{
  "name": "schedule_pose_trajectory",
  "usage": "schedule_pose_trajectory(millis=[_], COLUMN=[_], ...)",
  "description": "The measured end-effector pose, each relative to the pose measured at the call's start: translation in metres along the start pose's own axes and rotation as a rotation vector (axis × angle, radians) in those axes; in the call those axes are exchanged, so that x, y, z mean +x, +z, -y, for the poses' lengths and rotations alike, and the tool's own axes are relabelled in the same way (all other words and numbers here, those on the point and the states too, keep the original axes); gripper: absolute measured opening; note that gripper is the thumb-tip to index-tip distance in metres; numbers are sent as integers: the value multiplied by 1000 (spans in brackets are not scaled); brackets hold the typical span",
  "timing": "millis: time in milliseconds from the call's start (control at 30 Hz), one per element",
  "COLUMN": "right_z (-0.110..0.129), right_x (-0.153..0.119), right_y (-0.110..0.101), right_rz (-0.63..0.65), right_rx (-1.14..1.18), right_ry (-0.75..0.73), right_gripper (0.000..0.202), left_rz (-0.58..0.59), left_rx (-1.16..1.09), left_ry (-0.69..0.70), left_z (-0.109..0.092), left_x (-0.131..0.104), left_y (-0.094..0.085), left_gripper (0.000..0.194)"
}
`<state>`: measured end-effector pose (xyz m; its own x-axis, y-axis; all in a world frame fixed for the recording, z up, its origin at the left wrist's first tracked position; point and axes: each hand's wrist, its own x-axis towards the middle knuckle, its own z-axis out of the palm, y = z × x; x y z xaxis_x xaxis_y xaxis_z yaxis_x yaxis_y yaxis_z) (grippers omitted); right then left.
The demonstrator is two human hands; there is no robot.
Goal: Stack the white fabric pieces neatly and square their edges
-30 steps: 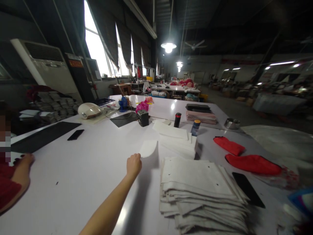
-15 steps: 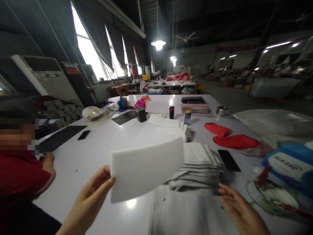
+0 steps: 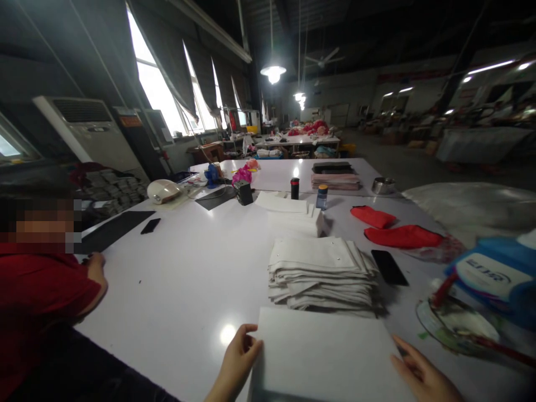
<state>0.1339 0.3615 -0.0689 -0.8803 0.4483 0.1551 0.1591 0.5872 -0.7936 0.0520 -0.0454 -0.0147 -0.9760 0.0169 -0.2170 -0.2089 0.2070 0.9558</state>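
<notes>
A white, smooth foam-like sheet [image 3: 322, 349] lies low in front of me, close over the near edge of the table. My left hand [image 3: 240, 354] pinches its left edge between thumb and fingers. At the right edge my right hand [image 3: 421, 365] has its thumb and bent fingers closed on the sheet. Just beyond the sheet stands a stack of off-white cloth pieces [image 3: 322, 273] with small metal studs on the top one. Behind that rests a pile of white sheets [image 3: 293, 218]. The grey cloth beneath the held sheet is mostly hidden.
Right of the stack lie a black phone [image 3: 389, 267], red cloth pieces [image 3: 404, 237], a round dish [image 3: 456, 326] with a red-handled tool, and a blue jug [image 3: 498, 279]. A person in a red top [image 3: 46, 285] sits at left. Two bottles [image 3: 295, 188] stand farther back.
The white sheet has come down and to the right from its raised position, carried by my left hand. My right hand, previously apart with fingers spread, is now at its right edge.
</notes>
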Motion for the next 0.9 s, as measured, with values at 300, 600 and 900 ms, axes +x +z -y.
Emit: schedule_pose_trajectory(millis=[300,600,900], right_z=[-27,-1,6], right_x=[-16,-23,-28], right_y=[7,3,-2], right_rz=[131,86,94], right_rx=[126,108,136], right_ry=[142,106,172], right_gripper=[73,62,64], left_rz=[5,69,74], left_rx=[255,219,136], left_ry=[89,73,76], left_z=[17,13,23], left_x=[-3,-5,-1], left_y=[6,3,2], left_gripper=[39,43,42])
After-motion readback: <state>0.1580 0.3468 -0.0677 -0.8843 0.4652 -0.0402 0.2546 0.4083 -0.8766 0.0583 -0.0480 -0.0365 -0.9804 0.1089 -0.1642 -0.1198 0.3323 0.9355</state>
